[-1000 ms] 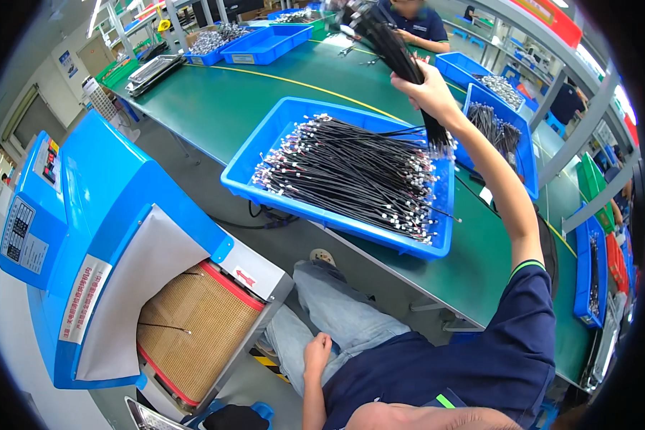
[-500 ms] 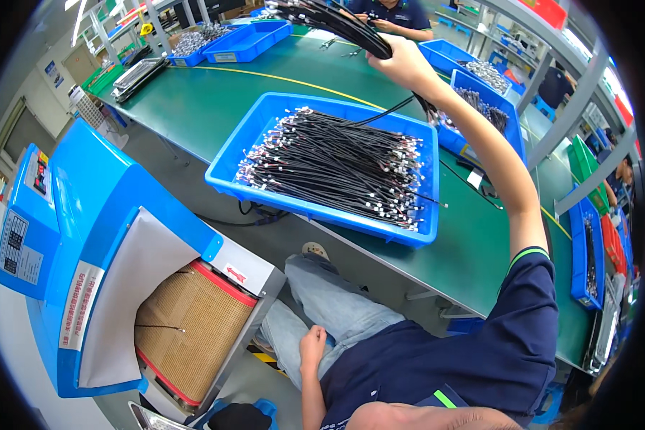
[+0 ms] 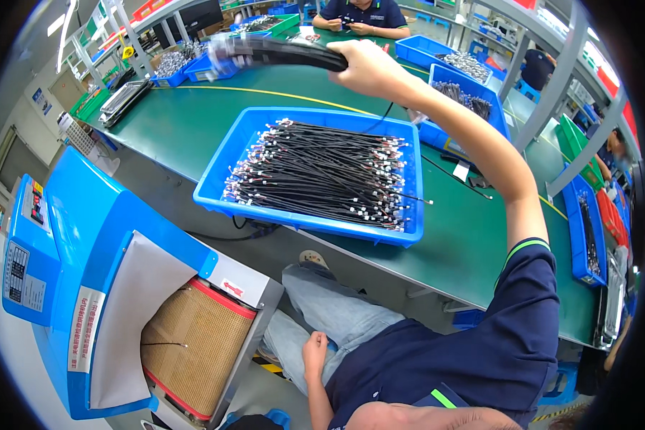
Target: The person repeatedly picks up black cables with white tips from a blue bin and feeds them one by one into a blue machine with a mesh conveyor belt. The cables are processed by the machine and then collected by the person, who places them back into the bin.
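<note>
My right hand [image 3: 369, 69], raised above the far side of the blue tray, is closed around a bundle of black cables [image 3: 297, 55]. The bundle sticks out to the left, its far end smeared by motion. Below it, the blue tray [image 3: 215, 170] holds many black cables [image 3: 322, 172] with small white connectors at both ends, laid mostly crosswise. My left hand [image 3: 315, 352] rests on my thigh with its fingers curled in and nothing visible in them.
At the left stands a blue machine [image 3: 86, 208] with a mesh conveyor belt [image 3: 197, 340]; a single cable [image 3: 163, 344] lies on the belt. More blue bins [image 3: 473, 118] stand on the green table [image 3: 265, 86]. Across it, a person [image 3: 365, 18] handles something small.
My right hand has moved left and slightly down in view with the cable bundle, which has swung left. The whole view has shifted a little. My left hand stays on my thigh.
</note>
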`<state>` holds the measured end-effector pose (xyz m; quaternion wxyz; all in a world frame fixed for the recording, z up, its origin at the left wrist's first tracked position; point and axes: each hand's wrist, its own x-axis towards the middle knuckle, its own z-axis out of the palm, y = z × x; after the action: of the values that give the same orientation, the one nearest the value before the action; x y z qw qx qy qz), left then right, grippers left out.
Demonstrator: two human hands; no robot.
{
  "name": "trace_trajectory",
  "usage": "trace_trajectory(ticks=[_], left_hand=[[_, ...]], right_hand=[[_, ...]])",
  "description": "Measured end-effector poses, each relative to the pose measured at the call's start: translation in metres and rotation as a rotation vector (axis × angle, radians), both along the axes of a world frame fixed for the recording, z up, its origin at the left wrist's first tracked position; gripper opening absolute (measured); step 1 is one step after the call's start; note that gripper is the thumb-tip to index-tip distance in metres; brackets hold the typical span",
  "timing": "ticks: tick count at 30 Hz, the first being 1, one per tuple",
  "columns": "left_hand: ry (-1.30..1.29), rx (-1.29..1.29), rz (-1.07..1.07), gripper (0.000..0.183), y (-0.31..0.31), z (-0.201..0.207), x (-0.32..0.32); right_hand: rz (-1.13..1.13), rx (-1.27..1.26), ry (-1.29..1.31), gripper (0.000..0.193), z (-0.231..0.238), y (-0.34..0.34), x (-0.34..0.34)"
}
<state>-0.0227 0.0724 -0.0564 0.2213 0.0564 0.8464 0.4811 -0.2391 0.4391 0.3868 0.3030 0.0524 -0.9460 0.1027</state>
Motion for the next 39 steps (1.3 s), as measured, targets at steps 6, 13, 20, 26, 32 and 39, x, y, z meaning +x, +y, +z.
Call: trace_trajectory(ticks=[6,13,20,26,32,39], left_hand=[[-0.075,0.372,0.122,0.015,0.02,0.055,-0.024],[-0.036,0.802,-0.004,0.013,0.054,0.178,-0.066],[-0.682,1.158,-0.535,0.039,0.155,0.282,-0.133],[-0.708,1.207,-0.34,0.059,0.249,0.305,-0.159],[-0.555,1.334,-0.352,0.045,0.283,0.275,-0.174],[-0.347,1.434,-0.269,0.045,0.235,0.336,-0.166]], right_hand=[[0.21,-0.407,0.129,0.018,0.029,-0.014,0.003],[0.156,-0.272,0.049,0.025,0.027,-0.024,-0.005],[0.13,-0.343,-0.069,0.026,0.012,-0.021,0.031],[0.201,-0.388,-0.074,0.024,0.0,-0.018,0.07],[0.349,-0.448,-0.086,0.019,0.0,-0.041,0.118],[0.356,-0.351,-0.033,0.023,0.007,-0.064,0.128]])
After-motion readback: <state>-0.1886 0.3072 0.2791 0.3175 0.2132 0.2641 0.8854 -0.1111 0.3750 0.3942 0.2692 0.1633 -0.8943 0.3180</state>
